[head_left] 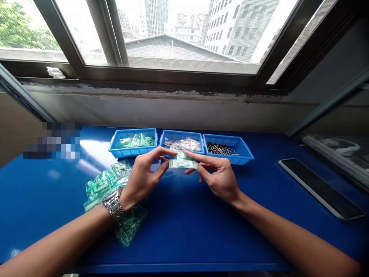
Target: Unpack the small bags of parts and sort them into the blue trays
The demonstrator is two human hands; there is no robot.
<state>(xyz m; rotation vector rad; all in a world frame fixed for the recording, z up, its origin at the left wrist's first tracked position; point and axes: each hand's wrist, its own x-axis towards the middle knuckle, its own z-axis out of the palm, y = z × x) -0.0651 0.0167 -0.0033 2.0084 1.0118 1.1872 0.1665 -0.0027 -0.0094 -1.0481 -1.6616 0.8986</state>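
Note:
Between my two hands is a small clear-green plastic bag [183, 161], raised above the table in front of the middle bin. The fingers and thumb of my left hand [145, 169] pinch its left end; a metal watch [114, 204] circles that wrist. At the bag's right end my right hand [220, 175] pinches its edge. What the bag contains is too blurred to tell. Under and beside my left forearm lies a pile of similar green bags [108, 181], partly hidden by the arm.
Along the back stand a blue bin of green bags [113, 149], a blue bin of clear small packets [180, 133] and a blue bin of dark and brass-coloured screw-like pieces [243, 154]. A phone [319, 188] lies on the blue table [184, 234] at right. A window [187, 54] rises behind.

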